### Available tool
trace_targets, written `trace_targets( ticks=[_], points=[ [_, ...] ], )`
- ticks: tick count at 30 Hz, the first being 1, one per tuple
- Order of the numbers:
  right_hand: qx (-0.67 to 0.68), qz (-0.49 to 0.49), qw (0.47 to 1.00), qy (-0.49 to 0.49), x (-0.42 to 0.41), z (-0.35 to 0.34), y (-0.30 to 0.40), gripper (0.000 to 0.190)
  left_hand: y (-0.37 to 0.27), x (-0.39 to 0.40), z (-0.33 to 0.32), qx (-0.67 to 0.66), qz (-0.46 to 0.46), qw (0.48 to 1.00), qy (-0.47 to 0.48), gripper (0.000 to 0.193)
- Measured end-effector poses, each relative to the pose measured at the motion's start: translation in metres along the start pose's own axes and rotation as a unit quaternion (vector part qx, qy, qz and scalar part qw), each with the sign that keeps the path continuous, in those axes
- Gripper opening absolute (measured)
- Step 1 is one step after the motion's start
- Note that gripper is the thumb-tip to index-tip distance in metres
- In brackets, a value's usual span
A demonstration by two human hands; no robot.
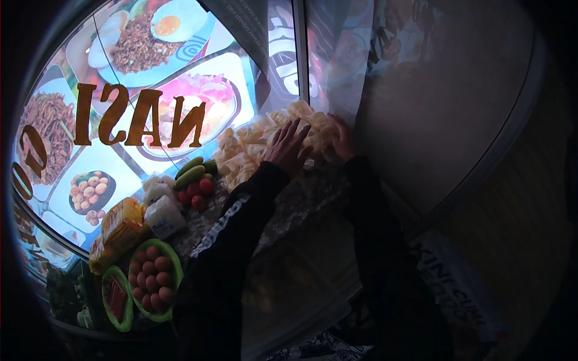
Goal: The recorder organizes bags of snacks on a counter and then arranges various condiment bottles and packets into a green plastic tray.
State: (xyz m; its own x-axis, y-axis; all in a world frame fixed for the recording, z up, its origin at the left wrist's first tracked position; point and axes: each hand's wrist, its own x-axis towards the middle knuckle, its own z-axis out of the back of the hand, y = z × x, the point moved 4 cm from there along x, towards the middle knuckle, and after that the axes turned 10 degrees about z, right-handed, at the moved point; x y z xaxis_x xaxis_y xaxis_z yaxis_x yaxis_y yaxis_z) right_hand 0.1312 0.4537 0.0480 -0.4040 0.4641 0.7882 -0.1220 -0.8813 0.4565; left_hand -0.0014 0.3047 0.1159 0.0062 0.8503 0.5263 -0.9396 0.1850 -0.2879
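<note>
A heap of pale yellow pieces in clear plastic bags (244, 155), which look like crackers, lies at the back of the display shelf. My left hand (289, 146) rests over the heap, its fingers spread and pointing away from me. At the heap's right end, my right hand (344, 137) touches the bags with its fingers bent; whether it grips one cannot be told. Left of the heap sit green cucumbers (189, 173) and red tomatoes (198, 203). White bagged blocks (165, 216) stand beside them.
Yellow packets (122, 221) line the lit sign panel (126, 167) with food pictures and mirrored lettering. Nearer me are a green tray of brown eggs (151, 275) and a green tray of red sausages (118, 298). A metal post (301, 54) rises behind the heap.
</note>
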Motion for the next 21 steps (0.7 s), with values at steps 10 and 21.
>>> trace_targets(
  ticks=[10,21],
  points=[
    [-0.045,0.014,0.998,0.028,0.001,0.001,0.001,0.038,0.041,0.05,-0.116,0.099,0.043,0.99,0.092,0.049],
    [-0.073,-0.01,0.996,0.054,-0.005,-0.005,-0.011,0.036,0.016,0.002,-0.029,-0.02,0.088,0.995,-0.039,0.05]
  ],
)
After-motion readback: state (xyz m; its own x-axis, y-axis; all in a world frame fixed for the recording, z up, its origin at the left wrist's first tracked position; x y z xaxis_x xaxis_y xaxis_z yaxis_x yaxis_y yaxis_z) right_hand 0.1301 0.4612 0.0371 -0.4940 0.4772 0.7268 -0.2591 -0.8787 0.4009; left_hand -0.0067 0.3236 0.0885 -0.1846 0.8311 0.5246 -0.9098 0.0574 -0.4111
